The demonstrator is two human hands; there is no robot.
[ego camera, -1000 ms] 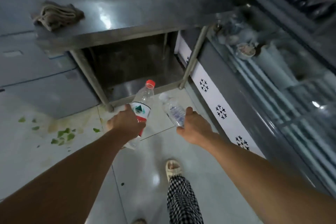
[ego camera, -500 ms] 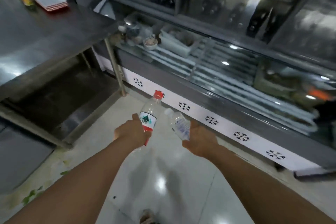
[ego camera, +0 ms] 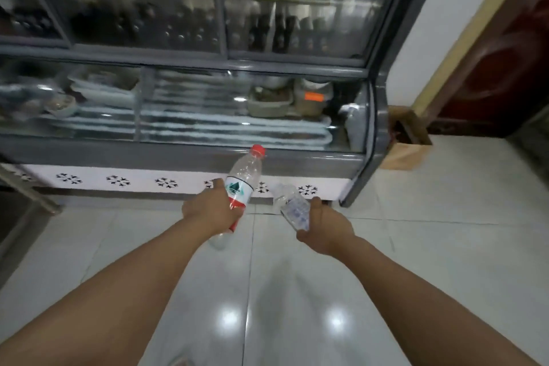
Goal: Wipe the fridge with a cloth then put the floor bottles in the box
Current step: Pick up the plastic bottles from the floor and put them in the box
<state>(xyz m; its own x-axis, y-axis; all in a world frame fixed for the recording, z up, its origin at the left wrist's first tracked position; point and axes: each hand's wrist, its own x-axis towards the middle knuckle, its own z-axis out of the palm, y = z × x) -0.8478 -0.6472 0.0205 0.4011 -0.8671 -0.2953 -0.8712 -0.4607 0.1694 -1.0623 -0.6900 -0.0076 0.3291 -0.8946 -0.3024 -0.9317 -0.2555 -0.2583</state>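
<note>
My left hand (ego camera: 208, 211) grips a clear plastic bottle with a red cap and a red-and-white label (ego camera: 245, 172), held up at a tilt. My right hand (ego camera: 325, 230) grips a smaller clear bottle with a white cap (ego camera: 291, 205), also tilted. Both bottles are in the air in front of the glass-fronted fridge (ego camera: 190, 154), which fills the upper part of the view. A brown cardboard box (ego camera: 405, 151) stands open on the floor just right of the fridge's corner, against the wall. The cloth is out of view.
The floor is glossy white tile (ego camera: 445, 246). A white wall and a dark red door (ego camera: 505, 68) lie at the right. A metal table leg (ego camera: 32, 193) shows at the far left. Dishes and dark bottles sit inside the fridge.
The view has swung to the right, away from the steel table and along the fridge. The cardboard box has come into sight. Both hands still hold their bottles.
</note>
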